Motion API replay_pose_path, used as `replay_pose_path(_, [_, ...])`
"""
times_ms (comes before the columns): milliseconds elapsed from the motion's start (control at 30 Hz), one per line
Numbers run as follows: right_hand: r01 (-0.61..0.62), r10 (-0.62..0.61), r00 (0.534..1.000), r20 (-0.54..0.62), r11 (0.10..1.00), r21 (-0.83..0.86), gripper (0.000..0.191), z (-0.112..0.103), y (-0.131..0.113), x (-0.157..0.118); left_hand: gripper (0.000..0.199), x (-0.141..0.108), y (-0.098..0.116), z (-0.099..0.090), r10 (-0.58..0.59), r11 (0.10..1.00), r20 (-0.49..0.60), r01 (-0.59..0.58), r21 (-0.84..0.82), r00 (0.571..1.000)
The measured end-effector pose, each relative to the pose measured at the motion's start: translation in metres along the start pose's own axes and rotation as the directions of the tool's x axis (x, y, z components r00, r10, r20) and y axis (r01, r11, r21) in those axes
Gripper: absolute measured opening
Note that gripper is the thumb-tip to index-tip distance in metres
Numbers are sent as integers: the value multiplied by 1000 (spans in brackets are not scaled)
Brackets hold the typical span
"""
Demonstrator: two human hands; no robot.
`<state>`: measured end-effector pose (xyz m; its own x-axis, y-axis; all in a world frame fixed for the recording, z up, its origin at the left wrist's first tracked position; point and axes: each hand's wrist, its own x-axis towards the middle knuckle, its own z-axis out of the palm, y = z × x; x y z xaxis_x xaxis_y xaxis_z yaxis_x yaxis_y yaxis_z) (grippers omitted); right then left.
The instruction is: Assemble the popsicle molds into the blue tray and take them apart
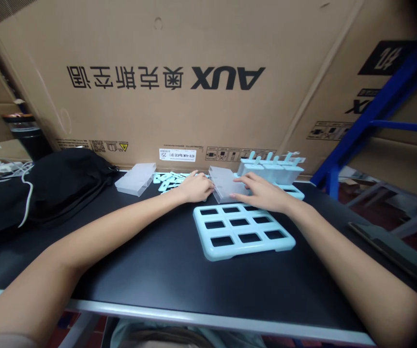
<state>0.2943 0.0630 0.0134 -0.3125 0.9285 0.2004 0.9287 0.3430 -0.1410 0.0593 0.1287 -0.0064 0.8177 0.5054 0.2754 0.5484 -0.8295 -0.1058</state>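
A translucent white popsicle mould block (222, 182) lies tilted between my hands, behind the light blue frame. Curled fingers of my left hand (196, 187) close on its left edge. My right hand (261, 191) grips it from the right, thumb and fingers apart on its surface. In front is the light blue frame (214, 233), with rows of rectangular openings. Light blue popsicle sticks (170, 181) lie in a loose pile by my left hand. Behind my right hand, assembled popsicle moulds (259, 169) stand upright with their sticks in, in a second blue frame (297, 192).
Another translucent mould block (136, 179) lies left of the sticks. A black bag (70, 181), white cables (27, 203) and a dark bottle (30, 137) take up the left side. A large cardboard box (165, 116) walls off the back. A blue metal post (361, 125) rises at right.
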Motion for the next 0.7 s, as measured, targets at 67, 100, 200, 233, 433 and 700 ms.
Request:
replay_pose_path(67, [-1,1,1000,7,1000,-2,72,0,1,0,29,1,-1,3,1,1000,-24,0,9,1000])
replay_pose_path(100, [1,-1,1000,7,1000,-4,72,0,1,-1,29,2,-1,4,-2,1000,-32,3,10,999])
replay_pose_path(200, [3,-3,1000,0,1000,-2,70,0,2,-2,28,2,-1,5,-21,1000,-45,22,7,999])
replay_pose_path(233, [-1,1,1000,0,1000,1,69,0,1,-2,28,2,0,5,-28,1000,-48,28,4,998])
replay_pose_path(433, [20,-20,1000,-7,998,54,69,-5,1,-3,24,3,-1,2,-41,998,-46,39,-54,998])
replay_pose_path(700, [-238,379,680,-627,924,301,24,-29,47,-16,31,-43,-17,-29,-72,990,-133,54,-130,989])
